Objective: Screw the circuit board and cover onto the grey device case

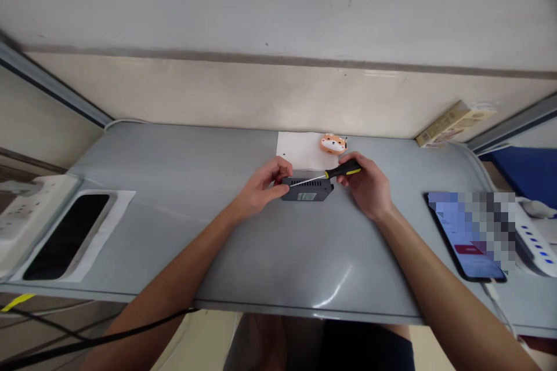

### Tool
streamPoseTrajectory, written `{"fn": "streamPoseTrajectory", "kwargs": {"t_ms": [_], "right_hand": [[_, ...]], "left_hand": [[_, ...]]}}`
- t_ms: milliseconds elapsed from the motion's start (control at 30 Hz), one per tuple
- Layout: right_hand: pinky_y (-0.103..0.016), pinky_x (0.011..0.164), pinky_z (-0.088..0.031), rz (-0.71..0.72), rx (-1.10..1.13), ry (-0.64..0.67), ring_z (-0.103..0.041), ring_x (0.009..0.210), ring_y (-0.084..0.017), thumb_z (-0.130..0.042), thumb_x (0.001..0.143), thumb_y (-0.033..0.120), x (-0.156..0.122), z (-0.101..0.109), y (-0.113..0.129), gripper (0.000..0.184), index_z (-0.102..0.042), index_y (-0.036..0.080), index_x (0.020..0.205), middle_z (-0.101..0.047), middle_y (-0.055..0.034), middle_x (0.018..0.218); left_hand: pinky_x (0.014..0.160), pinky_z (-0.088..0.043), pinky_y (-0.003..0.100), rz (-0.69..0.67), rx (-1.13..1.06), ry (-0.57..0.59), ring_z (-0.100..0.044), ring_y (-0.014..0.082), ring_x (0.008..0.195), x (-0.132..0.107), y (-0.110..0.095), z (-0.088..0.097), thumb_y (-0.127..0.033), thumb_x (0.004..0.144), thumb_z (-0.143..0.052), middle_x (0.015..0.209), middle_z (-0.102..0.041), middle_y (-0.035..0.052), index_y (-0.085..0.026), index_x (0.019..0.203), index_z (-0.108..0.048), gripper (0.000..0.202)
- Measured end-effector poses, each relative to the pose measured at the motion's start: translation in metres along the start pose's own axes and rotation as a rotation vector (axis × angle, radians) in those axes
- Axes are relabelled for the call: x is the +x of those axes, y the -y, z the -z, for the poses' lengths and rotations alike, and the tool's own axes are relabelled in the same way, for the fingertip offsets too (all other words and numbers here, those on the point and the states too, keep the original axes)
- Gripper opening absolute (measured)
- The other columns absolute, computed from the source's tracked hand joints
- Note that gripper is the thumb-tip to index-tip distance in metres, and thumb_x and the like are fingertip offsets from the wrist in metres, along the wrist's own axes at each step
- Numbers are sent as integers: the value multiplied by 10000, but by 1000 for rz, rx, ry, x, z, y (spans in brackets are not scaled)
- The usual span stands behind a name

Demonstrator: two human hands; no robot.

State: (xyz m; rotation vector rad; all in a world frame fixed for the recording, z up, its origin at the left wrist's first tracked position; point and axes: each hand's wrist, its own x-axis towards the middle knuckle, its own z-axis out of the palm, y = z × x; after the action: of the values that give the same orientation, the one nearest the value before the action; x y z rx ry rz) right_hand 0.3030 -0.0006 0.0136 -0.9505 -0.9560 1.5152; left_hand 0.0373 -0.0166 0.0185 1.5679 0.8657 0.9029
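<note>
Pinching with my left hand, fingers closed on its left end, I steady the dark box at the middle of the counter. The screwdriver slants across its top, handle wrapped in my right hand. I judge the thin tip could skid and scratch the casing if the box shifts.

The phone screen is pixelated — the label on the dark box is unreadably small.
</note>
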Motion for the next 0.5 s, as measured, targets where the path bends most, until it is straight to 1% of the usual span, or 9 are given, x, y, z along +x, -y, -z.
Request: {"fn": "streamPoseTrajectory", "kwargs": {"t_ms": [133, 267, 333, 400, 500], "right_hand": [[-289, 571, -410, 24, 8, -18, -577, 622, -138, -545, 948, 414, 2, 3, 0, 292, -733, 212, 851, -602, -27, 768], [-292, 571, -397, 108, -1, -97, -559, 639, -145, -539, 957, 454, 6, 7, -2, 283, -717, 247, 879, -628, -21, 805], [-293, 589, -396, 135, -107, -145, -535, 641, -149, -528, 975, 502, 7, 6, -5, 300, -712, 267, 942, -650, -16, 806], [-291, 626, -409, 143, -279, -173, -524, 659, -149, -523, 984, 554, 7, 4, -9, 333, -711, 281, 1018, -677, -12, 838], [-292, 683, -426, 169, -513, -133, -538, 716, -159, -552, 977, 569, 5, -1, -13, 352, -721, 296, 1121, -680, -12, 875]], "left_hand": [[681, -333, 291, 44, -50, 7, -406, 152, 775, 1, 4, -3, -234, 832, -614, 883, -449, -5, -227, 1003, -516, 198], [672, -350, 279, 96, -139, -3, -421, 150, 780, 3, 9, -5, -244, 810, -622, 900, -438, -8, -238, 983, -482, 223], [672, -356, 272, 120, -121, 15, -424, 147, 777, 3, 7, -1, -251, 817, -627, 902, -443, -9, -238, 979, -491, 211], [688, -379, 271, 141, -74, 61, -447, 149, 796, 2, 2, 5, -271, 844, -637, 925, -474, -3, -236, 994, -511, 199], [745, -429, 275, 171, 18, 151, -502, 160, 868, 0, -6, 16, -333, 884, -679, 1012, -525, 20, -235, 1051, -548, 234]]}}
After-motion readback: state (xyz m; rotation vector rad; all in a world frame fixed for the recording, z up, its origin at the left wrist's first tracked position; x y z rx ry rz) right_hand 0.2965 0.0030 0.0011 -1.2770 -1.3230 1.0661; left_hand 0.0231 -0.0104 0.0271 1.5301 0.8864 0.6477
